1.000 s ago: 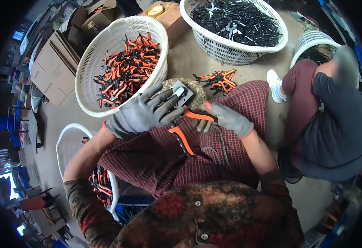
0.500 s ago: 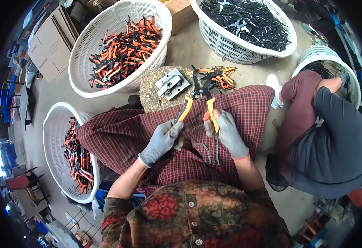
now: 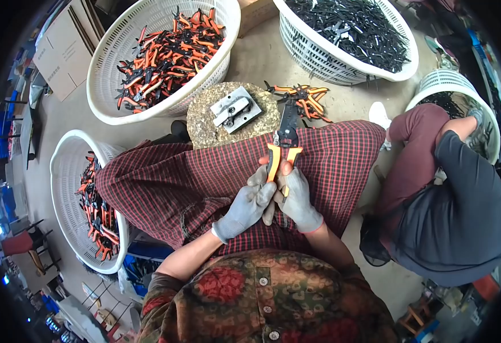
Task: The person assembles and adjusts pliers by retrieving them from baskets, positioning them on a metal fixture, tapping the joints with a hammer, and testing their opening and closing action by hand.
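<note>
A pair of pliers [image 3: 285, 136] with orange-and-black handles points away from me above my checked lap, its handles close together. My left hand [image 3: 247, 204], in a grey glove, is wrapped round the left handle. Round the right handle my gloved right hand [image 3: 300, 200] is closed, and the two hands nearly touch. Beyond the lap a metal block [image 3: 236, 111] with a clamp-like piece lies on a round speckled stone stand [image 3: 204, 110]. More orange-handled pliers [image 3: 307, 102] lie in a small pile right of the stand.
White baskets of orange-handled tools stand at the upper left [image 3: 103, 68] and left [image 3: 60, 197]. Another basket [image 3: 319, 57] holds black parts. At the right sits a person [image 3: 450, 211], one hand at a further basket [image 3: 453, 82]. Cardboard [image 3: 62, 54] leans at the upper left.
My hands have come together and nearer my body, closing the spread plier handles. The plier jaws, open before, now look closed. The view has shifted slightly.
</note>
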{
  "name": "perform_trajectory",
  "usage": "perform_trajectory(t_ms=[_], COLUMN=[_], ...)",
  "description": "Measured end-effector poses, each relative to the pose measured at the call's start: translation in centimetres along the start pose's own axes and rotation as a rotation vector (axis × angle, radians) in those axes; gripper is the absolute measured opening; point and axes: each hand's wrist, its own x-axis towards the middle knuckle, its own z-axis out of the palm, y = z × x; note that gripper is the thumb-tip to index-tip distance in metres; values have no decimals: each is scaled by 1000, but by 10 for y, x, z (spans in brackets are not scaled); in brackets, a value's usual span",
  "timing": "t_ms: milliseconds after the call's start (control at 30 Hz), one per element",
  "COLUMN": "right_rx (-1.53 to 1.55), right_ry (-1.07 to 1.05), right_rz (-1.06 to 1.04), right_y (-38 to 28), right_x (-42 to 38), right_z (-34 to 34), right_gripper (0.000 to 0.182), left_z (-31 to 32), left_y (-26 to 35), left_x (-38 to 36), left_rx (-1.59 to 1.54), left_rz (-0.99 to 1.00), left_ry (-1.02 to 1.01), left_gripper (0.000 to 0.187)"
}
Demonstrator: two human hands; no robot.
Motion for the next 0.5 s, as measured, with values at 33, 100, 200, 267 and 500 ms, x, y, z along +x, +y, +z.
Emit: perform_trajectory(t_ms=[33,100,200,267,500], right_rx=[-50,-63,54,104,-827], right_ry=[-26,-140,-139,-89,293], right_rz=[56,23,-31,0,-78], right_y=[-7,-13,-20,-22,-18], right_x=[2,8,14,17,73], right_z=[-6,-7,-10,-17,-32], right_gripper=[60,66,75,68,34], left_z=[-1,-8,-40,-63,-118], left_y=[2,7,15,16,34], left_x=[1,2,-6,-12,9], left_rx=[-13,-39,61,182,44], left_rz=[-12,-30,-4,-55,163], left_ry=[-7,-17,-18,55,404], left_gripper=[44,45,40,46,36])
